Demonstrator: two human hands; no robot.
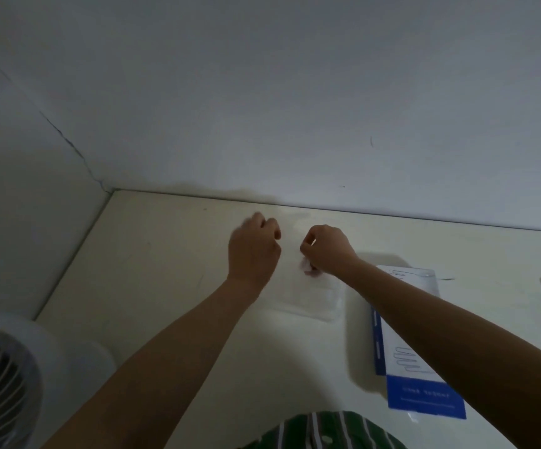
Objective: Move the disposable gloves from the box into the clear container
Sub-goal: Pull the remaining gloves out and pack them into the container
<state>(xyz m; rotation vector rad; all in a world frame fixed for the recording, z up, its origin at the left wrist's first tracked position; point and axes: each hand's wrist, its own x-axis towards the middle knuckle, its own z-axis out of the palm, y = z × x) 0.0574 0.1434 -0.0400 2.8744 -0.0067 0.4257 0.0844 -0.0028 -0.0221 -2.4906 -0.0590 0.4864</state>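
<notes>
Cream table (152,254) — left hand (253,251), right hand (327,249) curled over clear container (308,303).

box (405,348), blue band: white lettering in two lines, too blurred to read
box, white face: glove outline only

Box (424,395) blue-white; shirt (324,431) green-white striped; table (165,254) cream; fan (10,361) white.

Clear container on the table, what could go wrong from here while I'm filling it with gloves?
The clear flat plastic container barely shows against the cream table in this dim light, so gloves may land beside it. The right forearm crosses the blue-and-white glove box; drawing back low might sweep it aside. The white fan, if running, could blow thin gloves around.
</notes>
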